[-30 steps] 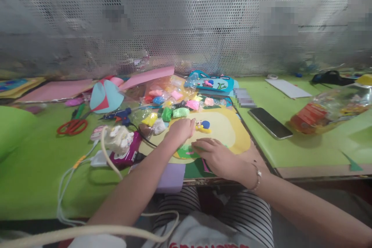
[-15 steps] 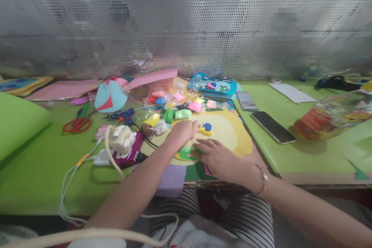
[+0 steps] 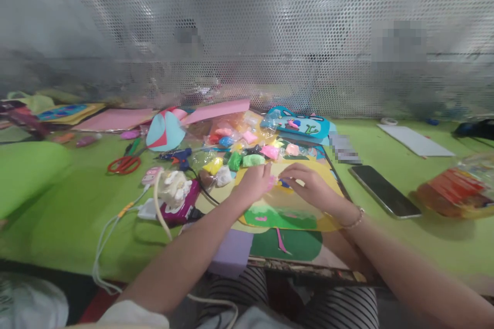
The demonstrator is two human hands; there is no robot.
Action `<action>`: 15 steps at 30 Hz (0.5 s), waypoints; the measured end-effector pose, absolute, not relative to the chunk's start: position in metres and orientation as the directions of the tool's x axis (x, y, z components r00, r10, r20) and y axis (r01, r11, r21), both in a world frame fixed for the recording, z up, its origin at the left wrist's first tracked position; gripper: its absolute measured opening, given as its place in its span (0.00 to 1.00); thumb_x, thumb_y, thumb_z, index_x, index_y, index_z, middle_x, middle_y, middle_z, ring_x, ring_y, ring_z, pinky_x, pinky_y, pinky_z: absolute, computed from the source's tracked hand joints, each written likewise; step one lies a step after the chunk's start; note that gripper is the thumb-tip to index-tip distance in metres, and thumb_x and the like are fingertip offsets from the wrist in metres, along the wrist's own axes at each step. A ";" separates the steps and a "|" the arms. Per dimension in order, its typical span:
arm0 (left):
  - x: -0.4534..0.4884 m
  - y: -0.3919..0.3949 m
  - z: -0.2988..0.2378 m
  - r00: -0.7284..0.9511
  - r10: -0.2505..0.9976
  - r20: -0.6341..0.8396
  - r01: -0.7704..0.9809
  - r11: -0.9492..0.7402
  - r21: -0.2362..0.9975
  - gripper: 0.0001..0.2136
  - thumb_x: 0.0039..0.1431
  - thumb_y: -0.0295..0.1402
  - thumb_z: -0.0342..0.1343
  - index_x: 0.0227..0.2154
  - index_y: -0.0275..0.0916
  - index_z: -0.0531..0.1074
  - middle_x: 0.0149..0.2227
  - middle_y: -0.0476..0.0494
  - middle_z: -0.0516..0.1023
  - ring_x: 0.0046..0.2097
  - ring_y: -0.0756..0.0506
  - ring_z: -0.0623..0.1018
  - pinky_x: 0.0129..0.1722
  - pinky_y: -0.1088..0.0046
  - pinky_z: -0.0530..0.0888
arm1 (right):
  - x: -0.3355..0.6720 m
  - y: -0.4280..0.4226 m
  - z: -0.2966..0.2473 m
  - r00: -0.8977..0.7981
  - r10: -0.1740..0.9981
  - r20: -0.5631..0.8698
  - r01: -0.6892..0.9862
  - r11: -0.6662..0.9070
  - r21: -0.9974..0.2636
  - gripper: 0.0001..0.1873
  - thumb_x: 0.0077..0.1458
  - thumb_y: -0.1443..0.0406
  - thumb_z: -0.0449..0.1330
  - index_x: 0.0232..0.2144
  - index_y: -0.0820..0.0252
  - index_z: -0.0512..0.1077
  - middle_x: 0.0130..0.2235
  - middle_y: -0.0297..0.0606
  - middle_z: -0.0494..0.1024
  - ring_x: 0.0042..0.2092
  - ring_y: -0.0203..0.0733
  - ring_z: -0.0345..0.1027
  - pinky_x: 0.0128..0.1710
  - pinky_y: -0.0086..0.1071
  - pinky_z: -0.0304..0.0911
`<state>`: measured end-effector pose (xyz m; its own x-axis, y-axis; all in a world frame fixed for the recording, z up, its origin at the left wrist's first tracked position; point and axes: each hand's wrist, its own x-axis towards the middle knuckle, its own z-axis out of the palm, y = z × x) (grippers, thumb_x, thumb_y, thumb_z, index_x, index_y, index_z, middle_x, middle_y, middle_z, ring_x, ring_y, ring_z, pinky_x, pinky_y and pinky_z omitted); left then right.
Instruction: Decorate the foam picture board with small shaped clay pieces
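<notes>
My left hand (image 3: 252, 185) is closed over the yellow paper board (image 3: 257, 200), with a small pink bit (image 3: 271, 182) showing at its fingertips. Close beside it, my right hand (image 3: 314, 187) is bent in a pinch, its fingertips nearly meeting the left ones; what they hold is too small to make out. Under the fingers lies a small figure with a blue part (image 3: 285, 183), partly hidden. Along the board's lower part runs a green strip (image 3: 297, 218) with pink spots. Bagged clay lumps, among them a yellow one (image 3: 213, 165) and a green one (image 3: 234, 161), lie behind my left hand.
Red-handled scissors (image 3: 124, 164), a blue glue gun (image 3: 180, 157) and a purple box (image 3: 181, 208) with cables are at left. A phone (image 3: 384, 190) and a plastic food bag (image 3: 455, 190) lie at right. A blue decorated cutout (image 3: 301, 123) rests behind, before a perforated metal screen (image 3: 247, 36).
My right hand has risen from the board's green strip to the small figure, near my left fingers. A pink bit now shows at my left fingertips. The view has shifted a little.
</notes>
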<state>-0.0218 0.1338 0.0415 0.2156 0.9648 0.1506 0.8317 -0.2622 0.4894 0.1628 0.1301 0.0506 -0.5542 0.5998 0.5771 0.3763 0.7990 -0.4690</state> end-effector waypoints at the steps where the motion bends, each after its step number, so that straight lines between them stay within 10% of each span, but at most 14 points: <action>1: -0.020 0.131 0.043 0.213 0.963 0.166 0.817 -0.269 0.510 0.27 0.67 0.41 0.28 0.30 0.34 0.71 0.24 0.42 0.73 0.27 0.48 0.72 0.28 0.73 0.63 | 0.163 0.130 0.046 -0.574 0.601 0.556 0.355 0.795 -0.492 0.10 0.60 0.68 0.52 0.39 0.58 0.72 0.37 0.41 0.75 0.38 0.41 0.70 0.37 0.36 0.68; 15: -0.010 0.115 0.045 0.326 0.917 0.227 0.781 -0.397 0.481 0.20 0.66 0.35 0.35 0.33 0.36 0.72 0.27 0.43 0.76 0.30 0.47 0.74 0.29 0.73 0.63 | 0.158 0.119 0.043 -0.538 0.690 0.485 0.368 0.709 -0.601 0.05 0.53 0.72 0.57 0.32 0.59 0.71 0.33 0.37 0.71 0.32 0.35 0.68 0.33 0.30 0.66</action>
